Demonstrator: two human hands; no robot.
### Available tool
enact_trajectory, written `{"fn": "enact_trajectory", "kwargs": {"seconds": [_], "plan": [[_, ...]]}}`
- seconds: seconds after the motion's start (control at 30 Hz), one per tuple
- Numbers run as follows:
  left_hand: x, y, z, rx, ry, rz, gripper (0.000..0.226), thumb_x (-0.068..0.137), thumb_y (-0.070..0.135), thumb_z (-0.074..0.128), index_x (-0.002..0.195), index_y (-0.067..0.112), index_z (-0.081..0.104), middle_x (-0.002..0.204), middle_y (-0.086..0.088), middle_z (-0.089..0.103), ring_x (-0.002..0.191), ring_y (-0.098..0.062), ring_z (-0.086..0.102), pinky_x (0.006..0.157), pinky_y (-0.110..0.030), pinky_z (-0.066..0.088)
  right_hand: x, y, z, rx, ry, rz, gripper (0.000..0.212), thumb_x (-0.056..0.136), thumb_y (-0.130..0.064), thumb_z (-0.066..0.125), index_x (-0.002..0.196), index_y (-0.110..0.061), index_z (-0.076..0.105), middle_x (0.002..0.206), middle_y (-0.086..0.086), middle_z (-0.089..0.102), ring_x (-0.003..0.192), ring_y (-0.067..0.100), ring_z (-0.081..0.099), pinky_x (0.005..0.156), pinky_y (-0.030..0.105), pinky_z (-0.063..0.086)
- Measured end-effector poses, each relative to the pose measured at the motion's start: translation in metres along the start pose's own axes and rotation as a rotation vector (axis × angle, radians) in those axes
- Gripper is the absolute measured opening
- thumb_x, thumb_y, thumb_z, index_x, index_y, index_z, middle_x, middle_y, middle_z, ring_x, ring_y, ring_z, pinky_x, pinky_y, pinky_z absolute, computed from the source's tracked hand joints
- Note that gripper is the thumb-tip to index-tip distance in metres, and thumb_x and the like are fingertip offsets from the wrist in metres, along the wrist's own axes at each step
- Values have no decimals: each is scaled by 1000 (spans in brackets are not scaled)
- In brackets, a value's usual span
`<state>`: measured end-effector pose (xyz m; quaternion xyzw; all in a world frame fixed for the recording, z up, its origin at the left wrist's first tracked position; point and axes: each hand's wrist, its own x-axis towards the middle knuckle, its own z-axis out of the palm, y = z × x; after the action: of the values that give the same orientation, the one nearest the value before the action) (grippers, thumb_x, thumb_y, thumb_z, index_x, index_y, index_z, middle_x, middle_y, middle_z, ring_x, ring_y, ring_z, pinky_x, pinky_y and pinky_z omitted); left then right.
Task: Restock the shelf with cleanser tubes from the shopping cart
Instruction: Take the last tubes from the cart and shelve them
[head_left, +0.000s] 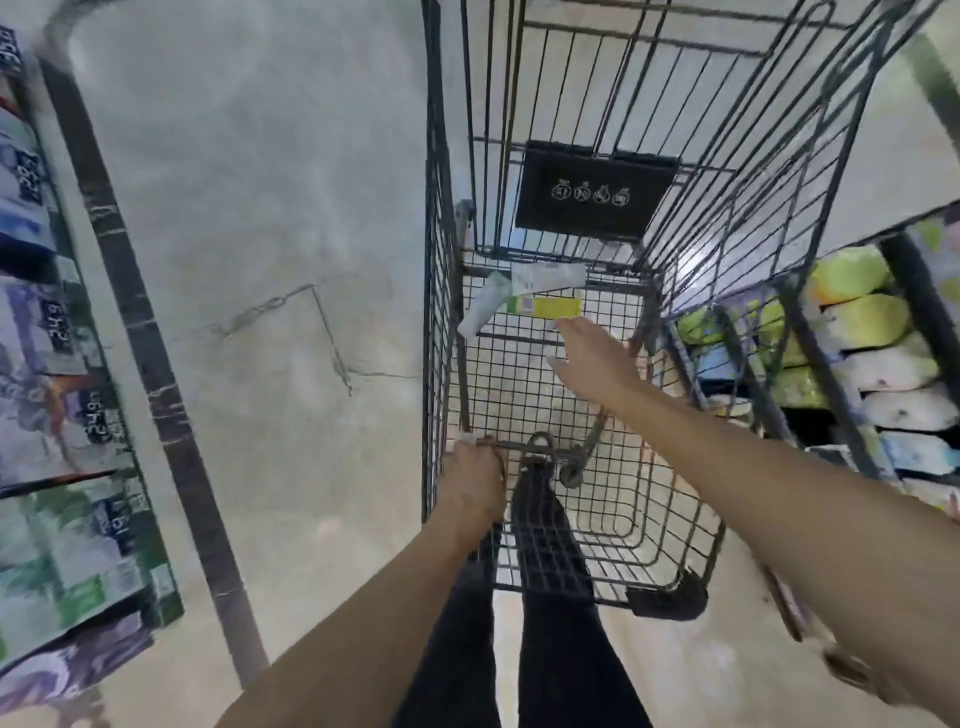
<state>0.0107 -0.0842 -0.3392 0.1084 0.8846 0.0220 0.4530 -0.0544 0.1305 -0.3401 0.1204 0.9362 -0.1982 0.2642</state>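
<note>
The shopping cart (597, 467) is steadied by the left hand (475, 480), which is curled round the bar at its near end. The right hand (589, 364) is stretched into the basket with fingers straight, holding nothing, just short of the cleanser tubes (530, 296). A tube could be nudged out of reach along the wire floor if it is touched before being gripped. Three tubes seem to be piled at the far end: two pale, one yellow-green.

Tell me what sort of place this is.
Most likely a shop aisle: a wire shopping cart, shelves of packaged goods with price tags on the left, and stacked soft packs on the right.
</note>
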Motion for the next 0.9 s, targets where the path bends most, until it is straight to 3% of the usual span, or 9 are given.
{"fn": "enact_trajectory", "kwargs": {"seconds": [0.23,0.4,0.67,0.77,0.9], "plan": [[31,-9,48,-50,-28,-102,54,92,-2,59,143,10,45,145,-18,42,128,-31,49,100,-41,55,114,34,51,-76,-16,-26,47,94,-25,69,134,-5,56,126,19,58,118,39,57,93,44,54],[45,-15,67,-16,-154,-164,64,92,-2,62,150,12,37,158,-26,28,140,-39,38,108,-46,49,160,44,80,-129,-60,-30,58,93,-21,67,146,-9,46,135,21,53,122,40,54,94,46,53],[56,-17,76,31,-120,-164,62,90,-4,67,144,11,41,156,-31,29,129,-42,49,100,-47,55,194,54,92,-244,37,-76,59,83,2,66,137,-9,46,125,23,56,116,42,54,84,50,49],[55,-16,68,-48,-87,-180,59,90,-4,63,142,14,42,147,-25,41,118,-37,55,95,-45,56,188,54,86,-188,-1,-38,44,85,2,61,127,-6,53,118,22,60,111,43,58,75,45,47],[52,-15,44,-222,-20,-130,58,90,-1,52,140,26,41,115,-12,58,94,-29,63,80,-44,60,155,59,73,28,-19,89,30,85,-13,64,115,-9,61,107,17,65,97,38,63,66,36,41]]}}
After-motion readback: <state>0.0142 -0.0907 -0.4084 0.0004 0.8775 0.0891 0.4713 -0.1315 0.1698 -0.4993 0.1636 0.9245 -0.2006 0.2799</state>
